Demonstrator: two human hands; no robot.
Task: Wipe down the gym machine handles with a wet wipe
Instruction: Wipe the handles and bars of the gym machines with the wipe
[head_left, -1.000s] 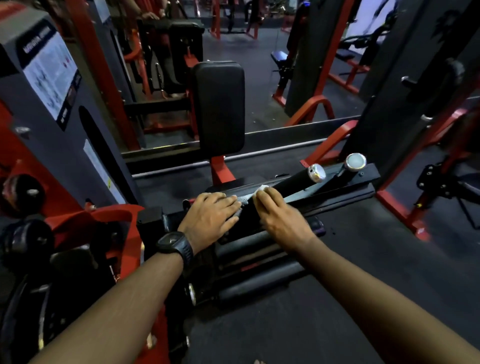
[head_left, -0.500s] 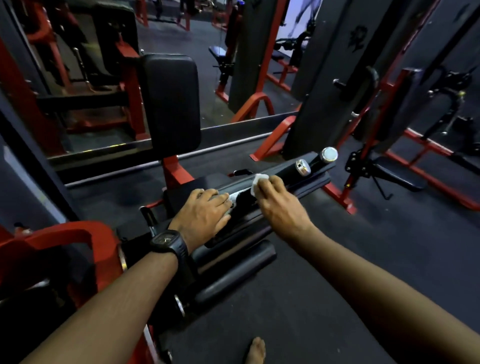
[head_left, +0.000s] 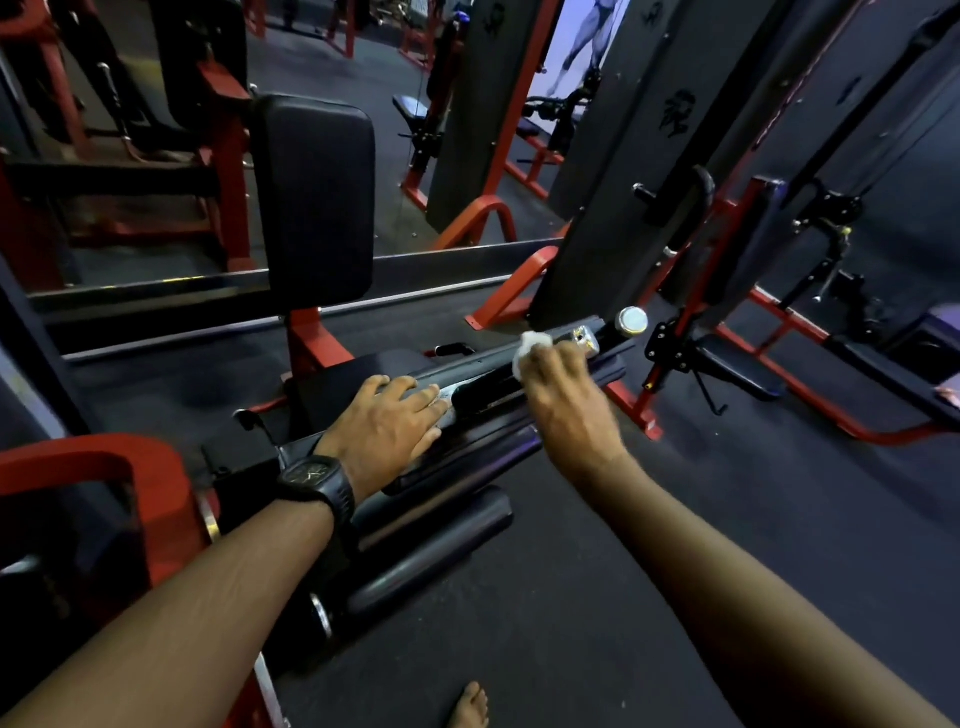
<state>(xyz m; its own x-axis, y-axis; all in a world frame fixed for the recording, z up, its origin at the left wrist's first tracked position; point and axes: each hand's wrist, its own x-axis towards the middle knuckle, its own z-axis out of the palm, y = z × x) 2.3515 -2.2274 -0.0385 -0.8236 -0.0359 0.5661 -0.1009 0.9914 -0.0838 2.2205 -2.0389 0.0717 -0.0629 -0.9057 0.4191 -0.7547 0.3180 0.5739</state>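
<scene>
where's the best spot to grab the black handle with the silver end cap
Take the black tubular handle round its bare middle stretch, between the left hand and the right hand holding the white wet wipe. Come from above and wrap over it: it seems to lie roughly level, running away toward its silver end cap, with its top side open.

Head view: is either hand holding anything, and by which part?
The right hand holds the bunched wet wipe under its fingertips, pressed on the handle near its silver end cap. The left hand lies flat on the machine, holding nothing.
</scene>
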